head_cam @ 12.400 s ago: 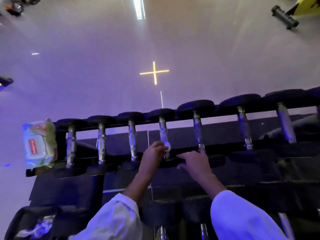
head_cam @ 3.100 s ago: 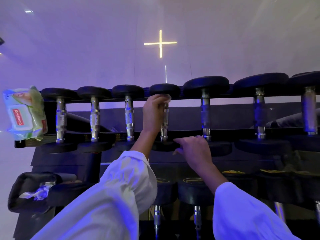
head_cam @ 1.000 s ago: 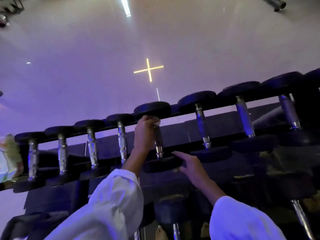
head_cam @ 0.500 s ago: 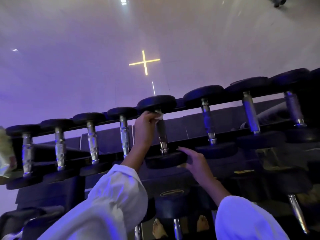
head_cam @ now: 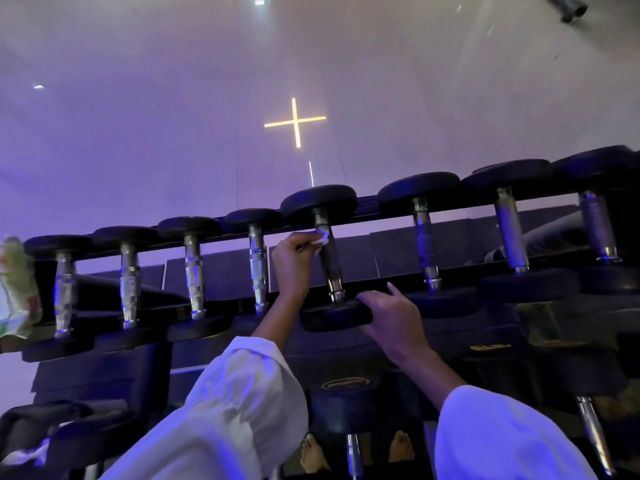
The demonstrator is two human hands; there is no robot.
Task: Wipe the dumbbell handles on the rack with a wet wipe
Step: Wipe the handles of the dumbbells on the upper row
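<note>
A row of black dumbbells with metal handles lies across the top shelf of the rack (head_cam: 367, 209). My left hand (head_cam: 292, 263) pinches a crumpled white wet wipe (head_cam: 321, 238) against the upper part of the fifth dumbbell's dark handle (head_cam: 333, 263). My right hand (head_cam: 393, 317) holds the near weight head (head_cam: 334, 315) of that same dumbbell, fingers curled over its rim. The handles to the left (head_cam: 258, 268) and to the right (head_cam: 424, 244) stand untouched.
A green-and-white pack of wipes (head_cam: 17, 289) sits at the rack's left end. A lower shelf holds more dumbbells (head_cam: 346, 407). A dark bag with a crumpled wipe (head_cam: 31, 441) is at the bottom left. My bare feet (head_cam: 313, 457) show below the rack.
The wipe in my left hand stays near the top of the fifth handle. My right hand has closed further round the near weight head. The view shifted a little.
</note>
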